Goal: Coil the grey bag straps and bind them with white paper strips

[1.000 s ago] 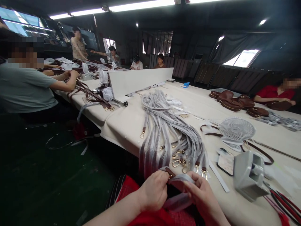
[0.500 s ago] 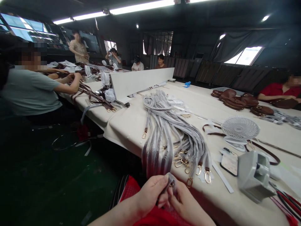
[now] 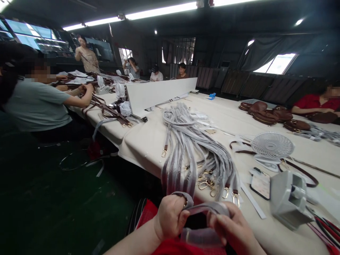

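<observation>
A brown strap in greyish see-through wrap [image 3: 203,208] runs between my two hands in front of the table edge. My left hand [image 3: 171,214] is closed around one stretch, with a bit of gold metal by its fingers. Fingers of my right hand [image 3: 233,223] pinch the strap further right, where it bends over. Lower down, another wrapped stretch hangs over my lap. Just beyond my hands lies a heap of wrapped straps [image 3: 183,141], some hanging off the edge. Gold clasps [image 3: 203,185] show at their ends.
At right stand a grey tape dispenser [image 3: 288,198], a phone [image 3: 260,182] and a small fan [image 3: 273,144]. Brown round bags [image 3: 265,115] lie further back. A white board [image 3: 162,95] stands across the table. A co-worker [image 3: 39,102] handles straps at left; several others sit or stand behind.
My hands have moved apart, the right one going right, and the strap between them is now spread out. A standing co-worker at the back has raised a hand.
</observation>
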Motion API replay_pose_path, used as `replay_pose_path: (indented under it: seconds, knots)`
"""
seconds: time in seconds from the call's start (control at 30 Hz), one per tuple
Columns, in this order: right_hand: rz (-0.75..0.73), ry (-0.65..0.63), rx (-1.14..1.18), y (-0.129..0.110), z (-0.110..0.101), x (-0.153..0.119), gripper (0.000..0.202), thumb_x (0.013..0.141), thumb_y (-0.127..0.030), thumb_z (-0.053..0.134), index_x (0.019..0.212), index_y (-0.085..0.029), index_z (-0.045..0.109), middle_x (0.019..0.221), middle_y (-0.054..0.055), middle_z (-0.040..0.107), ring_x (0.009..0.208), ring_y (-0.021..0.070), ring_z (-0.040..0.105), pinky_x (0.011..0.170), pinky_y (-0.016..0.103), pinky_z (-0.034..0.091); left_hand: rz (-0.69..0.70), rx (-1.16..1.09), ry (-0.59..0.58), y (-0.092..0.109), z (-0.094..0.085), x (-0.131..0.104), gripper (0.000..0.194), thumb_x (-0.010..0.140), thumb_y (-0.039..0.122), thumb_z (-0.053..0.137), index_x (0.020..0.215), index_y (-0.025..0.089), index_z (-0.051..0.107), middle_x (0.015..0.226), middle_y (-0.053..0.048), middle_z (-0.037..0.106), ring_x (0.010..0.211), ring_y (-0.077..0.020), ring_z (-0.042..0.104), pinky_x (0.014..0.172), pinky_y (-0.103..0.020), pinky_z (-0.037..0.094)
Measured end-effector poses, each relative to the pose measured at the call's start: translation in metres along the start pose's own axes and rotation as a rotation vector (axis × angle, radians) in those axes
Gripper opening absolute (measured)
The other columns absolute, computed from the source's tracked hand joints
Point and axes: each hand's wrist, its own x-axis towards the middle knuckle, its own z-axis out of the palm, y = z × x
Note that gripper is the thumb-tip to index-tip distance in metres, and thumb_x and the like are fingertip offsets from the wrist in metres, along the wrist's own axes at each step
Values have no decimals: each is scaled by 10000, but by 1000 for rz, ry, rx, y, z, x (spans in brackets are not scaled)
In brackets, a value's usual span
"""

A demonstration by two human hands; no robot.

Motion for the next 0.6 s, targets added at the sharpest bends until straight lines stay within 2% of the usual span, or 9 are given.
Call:
replay_pose_path:
  seconds: [0.03, 0.1, 0.13, 0.2, 0.27, 0.33, 0.47, 0.53, 0.6]
  knots:
    - [-4, 45, -18, -2, -9, 5, 502, 825, -608, 615, 670, -131, 641, 410, -39, 474, 358, 67, 361, 410, 208, 293, -48, -64, -37, 5, 0, 0, 485, 991, 419, 253, 729, 174, 579, 609, -58, 551, 553, -170, 499, 540, -300, 358]
    - [-18, 175, -139, -2, -21, 17, 488, 836, -596, 599, 646, -147, 623, 465, -13, 532, 401, 96, 432, 429, 224, 349, -264, -308, -142, 16, 0, 5, 523, 998, 449, 267, 639, 183, 537, 552, -27, 504, 508, -130, 456, 511, -273, 316]
    - [-40, 253, -238, 0, -24, 22, 440, 831, -570, 615, 688, -154, 644, 549, 13, 600, 480, 132, 520, 487, 243, 422, -413, -459, -185, 22, 0, 8, 555, 995, 494, 273, 617, 180, 530, 524, -14, 480, 482, -115, 430, 487, -261, 294]
    - [-124, 340, -440, 5, -25, 28, 329, 810, -491, 655, 885, -173, 696, 850, 75, 713, 805, 233, 659, 749, 325, 532, -706, -760, -231, 29, 0, 14, 627, 951, 628, 305, 579, 175, 529, 448, 14, 418, 400, -89, 352, 416, -246, 229]
    - [-188, 250, -502, 13, -19, 27, 411, 807, -405, 657, 1166, -205, 646, 1185, 107, 673, 1136, 290, 602, 1001, 401, 471, -907, -1018, -220, 34, 0, 17, 680, 873, 740, 361, 545, 170, 534, 379, 37, 377, 315, -68, 265, 354, -243, 171]
    - [-169, 72, -465, 22, -6, 22, 498, 822, -319, 628, 1304, -219, 560, 1331, 112, 600, 1258, 285, 531, 1095, 421, 400, -1005, -1211, -214, 35, -2, 20, 695, 808, 788, 431, 522, 164, 543, 325, 56, 342, 264, -54, 207, 315, -234, 163]
    - [-47, -105, -422, 39, 32, 21, 248, 874, -287, 572, 1079, -200, 679, 1094, 82, 710, 1013, 257, 648, 974, 387, 493, -1124, -1403, -169, 32, -15, 32, 646, 762, 760, 551, 532, 156, 550, 298, 108, 235, 258, -36, 148, 299, -200, 185]
    - [24, -241, -336, 43, 48, 22, 218, 875, -372, 592, 940, -209, 722, 923, 49, 731, 871, 247, 670, 854, 362, 537, -1136, -1412, -43, 28, -21, 42, 595, 779, 712, 582, 600, 144, 576, 338, 121, 246, 295, -28, 145, 335, -188, 255]
    - [94, -373, -261, 43, 58, 21, 245, 814, -457, 667, 838, -226, 746, 777, 25, 717, 766, 246, 672, 741, 346, 550, -1095, -1305, 129, 21, -23, 48, 546, 821, 671, 563, 708, 138, 605, 396, 114, 298, 338, -39, 211, 408, -202, 348]
